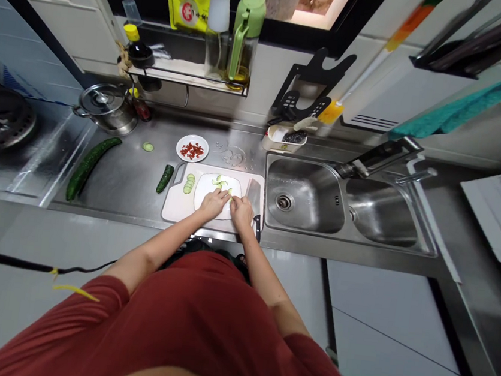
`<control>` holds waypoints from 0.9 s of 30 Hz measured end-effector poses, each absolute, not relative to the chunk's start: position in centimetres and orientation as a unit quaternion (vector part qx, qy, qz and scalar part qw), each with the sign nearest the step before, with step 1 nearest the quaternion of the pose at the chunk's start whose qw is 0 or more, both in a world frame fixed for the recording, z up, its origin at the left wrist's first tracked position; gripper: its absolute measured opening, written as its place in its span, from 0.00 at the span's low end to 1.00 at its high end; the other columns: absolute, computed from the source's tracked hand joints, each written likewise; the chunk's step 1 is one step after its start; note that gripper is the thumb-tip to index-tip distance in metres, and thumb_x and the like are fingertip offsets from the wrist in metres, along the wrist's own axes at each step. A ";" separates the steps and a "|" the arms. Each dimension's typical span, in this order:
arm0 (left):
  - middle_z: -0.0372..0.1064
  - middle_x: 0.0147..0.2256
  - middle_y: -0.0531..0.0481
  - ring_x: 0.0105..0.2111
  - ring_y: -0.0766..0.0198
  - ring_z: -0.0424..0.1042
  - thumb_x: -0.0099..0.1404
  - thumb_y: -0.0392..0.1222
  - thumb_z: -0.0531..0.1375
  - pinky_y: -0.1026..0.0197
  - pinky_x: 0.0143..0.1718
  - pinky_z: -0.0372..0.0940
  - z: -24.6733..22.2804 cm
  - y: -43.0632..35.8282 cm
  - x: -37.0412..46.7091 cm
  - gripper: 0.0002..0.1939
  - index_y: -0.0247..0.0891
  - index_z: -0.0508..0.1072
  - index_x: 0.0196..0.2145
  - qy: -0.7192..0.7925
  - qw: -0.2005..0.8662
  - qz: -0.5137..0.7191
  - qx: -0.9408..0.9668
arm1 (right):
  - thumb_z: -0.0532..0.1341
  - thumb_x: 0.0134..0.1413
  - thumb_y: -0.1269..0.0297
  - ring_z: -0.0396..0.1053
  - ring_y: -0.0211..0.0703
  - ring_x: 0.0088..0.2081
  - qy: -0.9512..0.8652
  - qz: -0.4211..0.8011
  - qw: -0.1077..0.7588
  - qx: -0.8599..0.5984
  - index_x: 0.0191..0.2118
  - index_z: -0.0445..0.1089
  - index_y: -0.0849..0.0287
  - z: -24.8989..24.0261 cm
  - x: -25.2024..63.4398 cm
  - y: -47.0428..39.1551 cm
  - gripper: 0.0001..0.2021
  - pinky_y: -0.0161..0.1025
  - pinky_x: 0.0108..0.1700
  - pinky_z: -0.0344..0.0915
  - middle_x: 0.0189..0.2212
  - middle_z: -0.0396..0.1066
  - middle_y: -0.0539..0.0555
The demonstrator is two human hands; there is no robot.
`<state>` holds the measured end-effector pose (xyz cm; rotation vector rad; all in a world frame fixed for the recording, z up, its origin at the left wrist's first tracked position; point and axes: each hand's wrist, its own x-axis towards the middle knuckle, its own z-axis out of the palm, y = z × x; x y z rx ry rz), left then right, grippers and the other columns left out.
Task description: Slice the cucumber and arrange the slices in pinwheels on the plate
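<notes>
Over a white plate (pixel 203 193) on the cutting board (pixel 171 210), my left hand (pixel 214 203) and my right hand (pixel 241 212) meet at their fingertips. A pale green cucumber slice (pixel 230 192) shows between them, and the fingers of both hands are closed on it. More cucumber slices (pixel 219 181) lie at the far side of the plate. Left of the plate, a short overlapping row of cut slices (pixel 189 184) rests on the board. A kitchen knife (pixel 254 193) lies at the board's right side, its black handle beside my right hand.
A cucumber piece (pixel 165 179), a whole cucumber (pixel 93 169) and a cucumber end (pixel 148 147) lie on the steel counter to the left. Behind the board stands a dish of chopped red pieces (pixel 192 148). A lidded pot (pixel 106 108) is far left; a double sink (pixel 306 197) is right.
</notes>
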<state>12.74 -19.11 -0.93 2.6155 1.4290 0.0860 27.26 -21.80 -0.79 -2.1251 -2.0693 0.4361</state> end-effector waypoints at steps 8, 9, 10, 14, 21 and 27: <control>0.63 0.56 0.42 0.51 0.56 0.61 0.70 0.34 0.46 0.58 0.40 0.64 -0.9 -19.3 13.2 0.21 0.39 0.64 0.58 0.488 0.066 0.015 0.870 | 0.50 0.67 0.59 0.61 0.46 0.46 -0.690 0.152 0.032 -0.707 0.50 0.71 0.54 0.1 27.0 -21.3 0.15 0.36 0.42 0.56 0.44 0.66 0.57; 0.63 0.56 0.42 0.51 0.56 0.61 0.70 0.33 0.46 0.58 0.40 0.64 -1.0 -19.3 13.2 0.22 0.39 0.64 0.58 0.489 0.068 0.017 0.869 | 0.50 0.67 0.60 0.61 0.46 0.46 -0.691 0.151 0.032 -0.706 0.50 0.71 0.54 0.2 27.0 -21.2 0.15 0.36 0.42 0.57 0.44 0.66 0.57; 0.63 0.56 0.42 0.51 0.56 0.61 0.69 0.33 0.46 0.58 0.40 0.64 -1.0 -19.4 13.2 0.22 0.39 0.64 0.58 0.490 0.071 0.018 0.869 | 0.50 0.66 0.60 0.61 0.46 0.46 -0.692 0.149 0.033 -0.706 0.49 0.71 0.53 0.2 26.9 -21.2 0.14 0.37 0.41 0.57 0.43 0.66 0.57; 0.64 0.55 0.42 0.51 0.55 0.61 0.70 0.34 0.45 0.57 0.40 0.64 -0.7 -19.4 13.2 0.21 0.39 0.65 0.58 0.492 0.079 0.017 0.867 | 0.51 0.66 0.60 0.62 0.47 0.46 -0.693 0.141 0.044 -0.705 0.48 0.71 0.54 0.1 26.9 -21.2 0.14 0.37 0.41 0.57 0.43 0.67 0.58; 0.66 0.53 0.46 0.50 0.57 0.61 0.69 0.35 0.49 0.59 0.43 0.65 -0.2 -19.0 13.4 0.19 0.44 0.71 0.52 0.524 0.114 0.042 0.843 | 0.52 0.65 0.61 0.63 0.48 0.47 -0.689 0.161 0.064 -0.704 0.50 0.70 0.56 0.2 27.1 -21.0 0.14 0.38 0.42 0.58 0.44 0.68 0.58; 0.68 0.52 0.48 0.49 0.57 0.62 0.67 0.35 0.50 0.57 0.45 0.66 -0.2 -18.5 13.8 0.18 0.45 0.75 0.49 0.557 0.152 0.069 0.813 | 0.51 0.65 0.61 0.64 0.48 0.47 -0.679 0.171 0.112 -0.705 0.56 0.66 0.58 -0.1 27.5 -21.3 0.18 0.38 0.45 0.58 0.47 0.69 0.59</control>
